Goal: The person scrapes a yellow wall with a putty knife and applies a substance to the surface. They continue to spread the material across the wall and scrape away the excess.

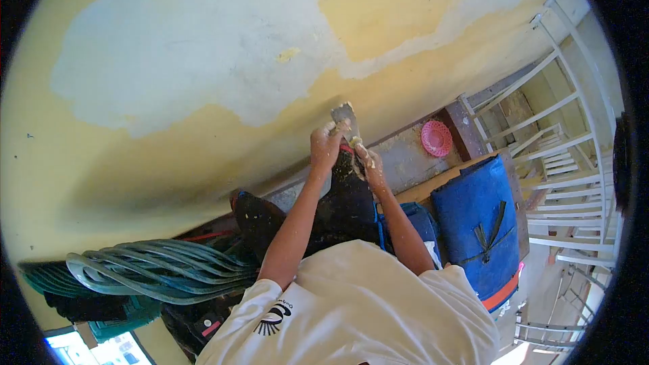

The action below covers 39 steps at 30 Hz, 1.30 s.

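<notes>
A paint scraper (343, 114) with a flat metal blade, specked with pale flakes, is held in front of my body near the wall. My left hand (326, 147) is closed, with its fingertips on the side of the blade. Lower down, my right hand (371, 164) grips the scraper's handle end, which is mostly hidden by the fingers. Pale crumbs cling to both hands. Behind them rises the yellow wall (169, 162), with a large bare whitish patch (203, 34) where the yellow coat is gone.
A coiled green hose or cable (169, 265) lies at lower left. To the right are a folded blue tarp-like bundle (466, 216) on a wooden surface, a pink basket (437, 138) on the floor, and white metal railings (574, 94). Dark fabric (324, 209) covers my legs.
</notes>
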Tool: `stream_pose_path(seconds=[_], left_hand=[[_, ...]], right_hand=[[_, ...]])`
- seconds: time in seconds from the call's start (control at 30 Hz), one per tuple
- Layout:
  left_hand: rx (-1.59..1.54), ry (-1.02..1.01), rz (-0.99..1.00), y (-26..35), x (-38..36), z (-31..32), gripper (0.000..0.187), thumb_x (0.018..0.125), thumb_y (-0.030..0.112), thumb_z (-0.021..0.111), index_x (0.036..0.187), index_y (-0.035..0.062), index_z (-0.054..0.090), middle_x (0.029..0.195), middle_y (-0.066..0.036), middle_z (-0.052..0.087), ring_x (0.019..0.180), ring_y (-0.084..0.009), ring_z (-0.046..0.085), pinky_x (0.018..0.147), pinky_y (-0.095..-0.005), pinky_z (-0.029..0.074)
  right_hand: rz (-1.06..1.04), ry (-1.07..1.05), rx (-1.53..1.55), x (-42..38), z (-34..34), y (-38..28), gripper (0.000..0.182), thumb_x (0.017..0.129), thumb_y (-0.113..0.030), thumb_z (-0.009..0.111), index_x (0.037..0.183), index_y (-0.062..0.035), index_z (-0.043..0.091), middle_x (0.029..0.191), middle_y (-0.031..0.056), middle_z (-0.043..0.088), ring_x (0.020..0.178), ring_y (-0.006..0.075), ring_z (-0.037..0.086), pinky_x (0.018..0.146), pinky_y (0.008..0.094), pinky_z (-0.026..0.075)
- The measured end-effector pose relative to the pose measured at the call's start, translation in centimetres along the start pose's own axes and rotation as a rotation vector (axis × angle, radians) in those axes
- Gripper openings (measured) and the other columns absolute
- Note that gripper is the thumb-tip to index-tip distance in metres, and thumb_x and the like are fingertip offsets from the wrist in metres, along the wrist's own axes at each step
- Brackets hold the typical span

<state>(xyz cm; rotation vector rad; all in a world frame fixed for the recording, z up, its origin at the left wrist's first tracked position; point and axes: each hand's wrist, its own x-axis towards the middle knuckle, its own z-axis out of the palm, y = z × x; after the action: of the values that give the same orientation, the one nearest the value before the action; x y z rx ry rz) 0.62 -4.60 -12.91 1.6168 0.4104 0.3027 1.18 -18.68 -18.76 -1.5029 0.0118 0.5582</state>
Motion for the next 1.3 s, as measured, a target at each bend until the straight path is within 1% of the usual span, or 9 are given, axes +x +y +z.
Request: stream_pose_path(seconds=[0.27, 0.3, 0.4, 0.5, 0.6, 0.7, 0.83, 1.03, 1.3], left_hand=[[0.156, -0.147, 0.077, 1.3, 0.6, 3.4, 0.042, 0.082, 0.039, 0.057, 0.082, -0.0025, 0.063, 0.068, -0.007, 0.061, 0.063, -0.0108, 0.058, 0.059, -0.0271, 0.048], [0.108, -0.128, 0.073, 1.6, 1.4, 3.8, 0.041, 0.082, 0.038, 0.057, 0.082, -0.0026, 0.063, 0.068, -0.006, 0.061, 0.062, -0.0106, 0.058, 0.059, -0.0268, 0.048], [0.021, -0.079, 0.128, 3.3, 3.6, 3.7, 0.039, 0.083, 0.035, 0.058, 0.082, -0.003, 0.063, 0.068, -0.005, 0.06, 0.063, -0.01, 0.058, 0.059, -0.0258, 0.048], [0.023, -0.053, 0.171, 5.7, 4.3, 2.8, 0.036, 0.082, 0.032, 0.059, 0.083, -0.0033, 0.063, 0.069, -0.005, 0.06, 0.063, -0.0095, 0.058, 0.059, -0.0246, 0.048], [-0.063, 0.01, 0.209, 8.2, 3.5, 3.0, 0.037, 0.082, 0.032, 0.06, 0.073, -0.0045, 0.059, 0.059, -0.003, 0.053, 0.056, -0.0076, 0.047, 0.052, -0.027, 0.041], [-0.005, 0.013, 0.21, 7.7, 3.7, 3.0, 0.04, 0.082, 0.032, 0.06, 0.067, -0.0048, 0.057, 0.053, -0.002, 0.05, 0.052, -0.0067, 0.041, 0.048, -0.0279, 0.037], [0.165, -0.072, 0.094, 5.8, 4.3, 2.6, 0.032, 0.082, 0.03, 0.06, 0.073, -0.0004, 0.062, 0.064, -0.002, 0.058, 0.058, -0.0076, 0.054, 0.058, -0.0231, 0.049], [-0.149, -0.001, 0.185, 10.4, 3.2, 3.2, 0.037, 0.082, 0.033, 0.06, 0.068, -0.0019, 0.061, 0.053, -0.001, 0.051, 0.049, -0.0062, 0.046, 0.047, -0.026, 0.039], [0.101, -0.063, 0.126, 7.1, 4.0, 2.8, 0.032, 0.082, 0.029, 0.06, 0.072, -0.001, 0.062, 0.063, -0.003, 0.058, 0.058, -0.0096, 0.057, 0.054, -0.0236, 0.049]], right_hand=[[-0.013, 0.182, -0.207, 0.3, -4.1, -3.0, 0.048, 0.081, -0.045, 0.056, 0.083, 0.0022, 0.064, 0.063, 0.0037, 0.054, 0.059, 0.0133, 0.05, 0.057, 0.0293, 0.041], [-0.252, 0.219, -0.143, 0.9, -3.6, -3.3, 0.042, 0.082, -0.046, 0.055, 0.066, -0.0063, 0.053, 0.051, -0.0013, 0.043, 0.042, 0.0088, 0.04, 0.04, 0.0256, 0.029], [-0.209, 0.227, -0.247, 3.0, -3.7, -5.0, 0.043, 0.082, -0.045, 0.055, 0.067, -0.0057, 0.053, 0.053, -0.002, 0.044, 0.043, 0.0087, 0.04, 0.041, 0.0253, 0.029], [-0.129, 0.124, -0.059, 2.3, -2.1, -7.7, 0.052, 0.079, -0.05, 0.056, 0.082, 0.0019, 0.062, 0.067, 0.0045, 0.054, 0.063, 0.0124, 0.049, 0.063, 0.0289, 0.041], [-0.172, 0.142, 0.013, 1.3, -0.8, -10.0, 0.053, 0.079, -0.05, 0.056, 0.082, 0.0022, 0.063, 0.069, 0.0035, 0.054, 0.064, 0.0126, 0.049, 0.064, 0.0288, 0.041], [-0.257, 0.361, -0.111, 5.5, -1.5, -3.3, 0.052, 0.078, -0.051, 0.057, 0.079, 0.0005, 0.063, 0.067, 0.0024, 0.054, 0.063, 0.0121, 0.049, 0.063, 0.0286, 0.04], [-0.081, 0.187, -0.002, 1.7, -1.2, -7.2, 0.045, 0.081, -0.05, 0.054, 0.077, -0.0061, 0.059, 0.053, -0.0015, 0.045, 0.041, 0.007, 0.039, 0.038, 0.0233, 0.027], [-0.153, 0.195, -0.072, 0.9, -1.4, -11.0, 0.045, 0.081, -0.051, 0.054, 0.068, -0.0073, 0.055, 0.051, -0.0015, 0.043, 0.039, 0.0076, 0.038, 0.038, 0.0238, 0.026], [-0.281, 0.372, -0.227, 3.8, -2.5, -4.3, 0.049, 0.08, -0.052, 0.055, 0.06, -0.0077, 0.053, 0.048, -0.0009, 0.042, 0.039, 0.0088, 0.038, 0.039, 0.0254, 0.029]])
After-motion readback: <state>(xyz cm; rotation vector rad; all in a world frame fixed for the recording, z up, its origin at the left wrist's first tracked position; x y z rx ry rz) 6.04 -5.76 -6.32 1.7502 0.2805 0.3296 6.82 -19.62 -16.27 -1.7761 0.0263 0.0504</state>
